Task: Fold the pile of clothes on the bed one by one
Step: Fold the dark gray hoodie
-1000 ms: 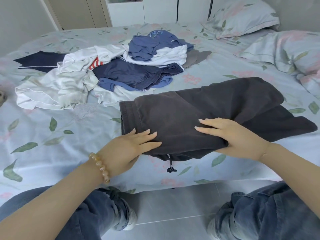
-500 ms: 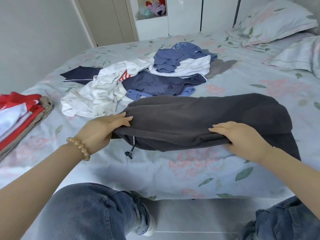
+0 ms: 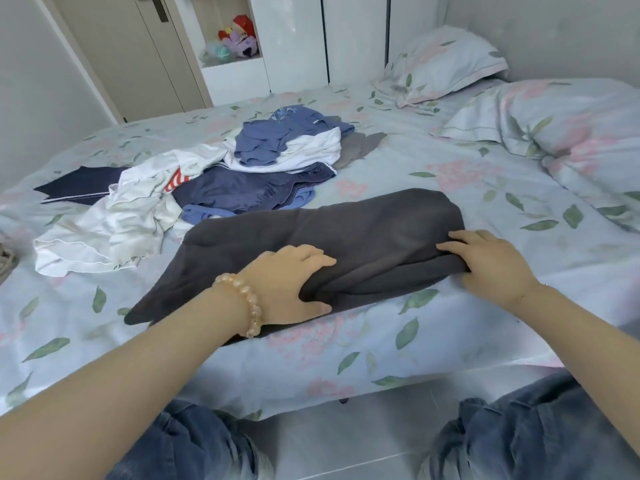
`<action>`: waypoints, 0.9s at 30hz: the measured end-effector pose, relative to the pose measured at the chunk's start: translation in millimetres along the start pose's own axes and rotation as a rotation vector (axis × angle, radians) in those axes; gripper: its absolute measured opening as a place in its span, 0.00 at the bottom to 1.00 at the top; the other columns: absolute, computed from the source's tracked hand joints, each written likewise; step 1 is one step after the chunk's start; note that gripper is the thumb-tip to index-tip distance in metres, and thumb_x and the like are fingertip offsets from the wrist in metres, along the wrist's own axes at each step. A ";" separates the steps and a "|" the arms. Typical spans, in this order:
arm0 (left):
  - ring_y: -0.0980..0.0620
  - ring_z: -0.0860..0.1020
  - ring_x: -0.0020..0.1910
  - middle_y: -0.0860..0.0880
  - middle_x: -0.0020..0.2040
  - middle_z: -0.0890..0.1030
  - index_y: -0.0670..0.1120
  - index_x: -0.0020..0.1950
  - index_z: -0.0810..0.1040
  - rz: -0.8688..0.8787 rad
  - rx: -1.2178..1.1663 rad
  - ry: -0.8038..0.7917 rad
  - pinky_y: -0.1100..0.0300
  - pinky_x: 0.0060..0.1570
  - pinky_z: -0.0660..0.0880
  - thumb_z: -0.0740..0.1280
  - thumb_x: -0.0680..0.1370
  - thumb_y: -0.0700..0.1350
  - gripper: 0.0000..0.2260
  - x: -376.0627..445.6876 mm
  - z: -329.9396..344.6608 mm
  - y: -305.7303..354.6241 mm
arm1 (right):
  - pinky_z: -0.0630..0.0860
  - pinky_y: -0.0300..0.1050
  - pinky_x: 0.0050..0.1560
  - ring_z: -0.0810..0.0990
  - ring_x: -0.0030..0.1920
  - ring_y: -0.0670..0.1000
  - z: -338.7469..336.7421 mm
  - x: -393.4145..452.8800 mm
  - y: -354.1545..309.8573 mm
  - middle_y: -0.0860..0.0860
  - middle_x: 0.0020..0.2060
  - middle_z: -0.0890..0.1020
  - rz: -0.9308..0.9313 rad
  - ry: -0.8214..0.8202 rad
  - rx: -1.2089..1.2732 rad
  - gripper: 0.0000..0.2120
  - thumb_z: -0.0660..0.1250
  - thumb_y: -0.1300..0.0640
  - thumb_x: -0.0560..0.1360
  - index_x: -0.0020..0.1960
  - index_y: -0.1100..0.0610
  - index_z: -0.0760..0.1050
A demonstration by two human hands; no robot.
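Just behind the dark garment (image 3: 346,233) lies the unfolded pile (image 3: 221,181).

We can read no text, label, brand or number anywhere in the view. The blue top (image 3: 294,124) at the far end of the pile (image 3: 194,188) carries a pale print on its chest, but it is too small and blurred for us to make out any letters. The white shirt (image 3: 145,199) to the left shows red stripes (image 3: 176,180), which we take only as a pattern, not as legible characters.
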State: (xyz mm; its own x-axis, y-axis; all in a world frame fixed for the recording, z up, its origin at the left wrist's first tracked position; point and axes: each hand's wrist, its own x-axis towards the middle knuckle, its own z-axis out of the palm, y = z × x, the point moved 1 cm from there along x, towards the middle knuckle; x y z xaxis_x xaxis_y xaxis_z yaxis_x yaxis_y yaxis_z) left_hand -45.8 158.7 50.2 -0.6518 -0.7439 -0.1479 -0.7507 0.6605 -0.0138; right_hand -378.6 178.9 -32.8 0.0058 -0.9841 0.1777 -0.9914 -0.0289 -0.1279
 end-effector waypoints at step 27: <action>0.48 0.75 0.50 0.47 0.54 0.73 0.47 0.56 0.73 0.040 -0.202 0.149 0.55 0.53 0.73 0.64 0.79 0.53 0.12 214.9 29.4 135.8 | 0.69 0.42 0.46 0.79 0.48 0.57 -36.3 3.6 91.2 0.61 0.56 0.80 0.590 0.000 0.935 0.15 0.62 0.57 0.77 0.56 0.67 0.78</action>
State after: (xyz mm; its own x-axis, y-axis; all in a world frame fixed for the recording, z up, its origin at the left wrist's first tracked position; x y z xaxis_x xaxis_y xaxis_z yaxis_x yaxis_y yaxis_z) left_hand -284.6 91.6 -12.6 -0.6788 -0.7343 0.0034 -0.7206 0.6670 0.1894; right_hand -473.8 179.1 -8.4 -0.4353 -0.8871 -0.1538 -0.3483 0.3235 -0.8798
